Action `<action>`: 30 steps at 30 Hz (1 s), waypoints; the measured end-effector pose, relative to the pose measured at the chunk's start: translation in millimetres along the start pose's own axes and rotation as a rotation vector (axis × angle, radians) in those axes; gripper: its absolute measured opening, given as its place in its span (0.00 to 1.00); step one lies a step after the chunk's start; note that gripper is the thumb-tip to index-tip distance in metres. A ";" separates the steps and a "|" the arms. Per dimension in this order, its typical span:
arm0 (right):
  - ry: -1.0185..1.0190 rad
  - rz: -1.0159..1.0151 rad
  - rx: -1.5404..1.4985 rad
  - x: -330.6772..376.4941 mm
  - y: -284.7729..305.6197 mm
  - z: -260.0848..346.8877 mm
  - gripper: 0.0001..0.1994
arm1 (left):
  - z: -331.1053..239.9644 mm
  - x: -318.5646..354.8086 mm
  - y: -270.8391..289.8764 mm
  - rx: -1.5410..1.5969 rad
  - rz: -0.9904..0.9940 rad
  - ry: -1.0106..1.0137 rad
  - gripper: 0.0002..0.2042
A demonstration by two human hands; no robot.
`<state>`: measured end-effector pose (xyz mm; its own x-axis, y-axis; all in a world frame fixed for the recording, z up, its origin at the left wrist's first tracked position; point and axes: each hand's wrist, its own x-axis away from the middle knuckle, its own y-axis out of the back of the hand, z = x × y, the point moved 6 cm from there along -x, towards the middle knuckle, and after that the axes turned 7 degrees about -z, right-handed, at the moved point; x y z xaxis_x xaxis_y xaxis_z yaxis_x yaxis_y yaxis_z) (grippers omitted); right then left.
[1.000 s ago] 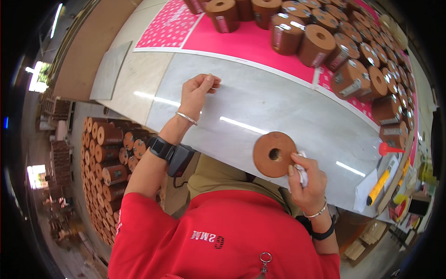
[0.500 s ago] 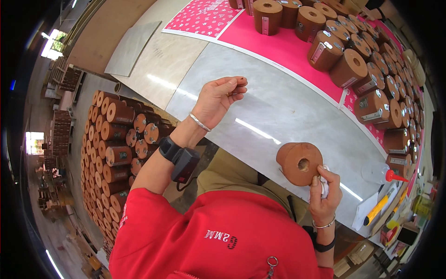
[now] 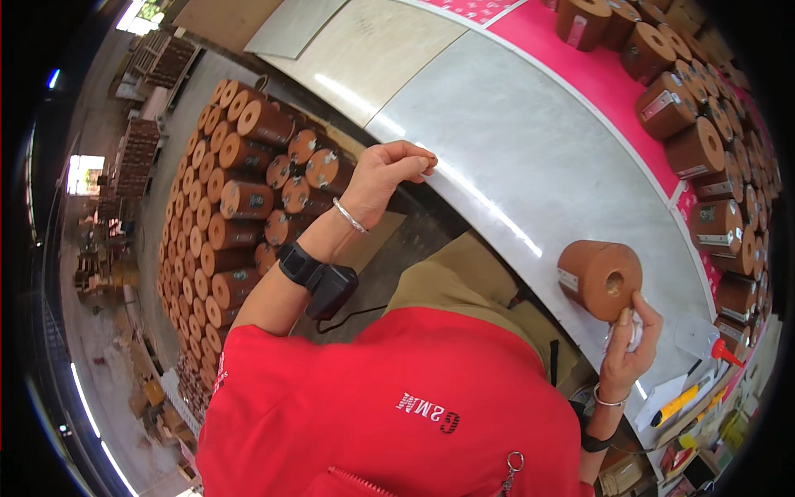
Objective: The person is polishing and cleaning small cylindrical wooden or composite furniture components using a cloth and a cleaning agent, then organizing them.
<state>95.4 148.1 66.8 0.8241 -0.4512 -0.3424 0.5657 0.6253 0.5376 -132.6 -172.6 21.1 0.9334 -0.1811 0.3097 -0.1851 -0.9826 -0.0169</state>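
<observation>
Brown cylinder [image 3: 599,278] with centre hole, lying on its side on grey table [image 3: 530,149] at right of frame, right hand [image 3: 629,346] just below it, thumb touching its face, fingers curled around small clear object [image 3: 625,335], left hand [image 3: 389,172] raised at upper centre, fingertips pinched together, well apart from cylinder.

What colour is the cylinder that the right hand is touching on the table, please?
The cylinder is reddish-brown with a dark centre hole, seen best in the head view.

The roll [image 3: 599,278] is terracotta brown, like the rolls stacked on the floor [image 3: 240,199]. The table [image 3: 530,157] is pale grey marble-patterned, with a bright pink mat [image 3: 580,66]. The shirt [image 3: 389,406] is red; the watch [image 3: 300,263] is black.
</observation>
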 end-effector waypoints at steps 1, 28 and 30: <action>-0.018 -0.012 -0.030 -0.1 -0.3 -2.6 0.12 | 6.5 7.7 11.3 -0.001 -0.017 0.006 0.06; 0.075 -0.094 0.000 7.4 -5.9 -1.5 0.18 | -36.6 84.3 -226.9 -0.778 0.628 -1.102 0.44; -0.171 -0.124 -0.126 23.4 1.5 -31.4 0.18 | -40.1 84.5 -223.0 -0.750 0.639 -1.091 0.43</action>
<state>116.4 158.5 35.4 0.7375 -0.6238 -0.2586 0.6700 0.6281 0.3957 -24.8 32.9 89.2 0.3347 -0.8427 -0.4216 -0.4416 -0.5355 0.7199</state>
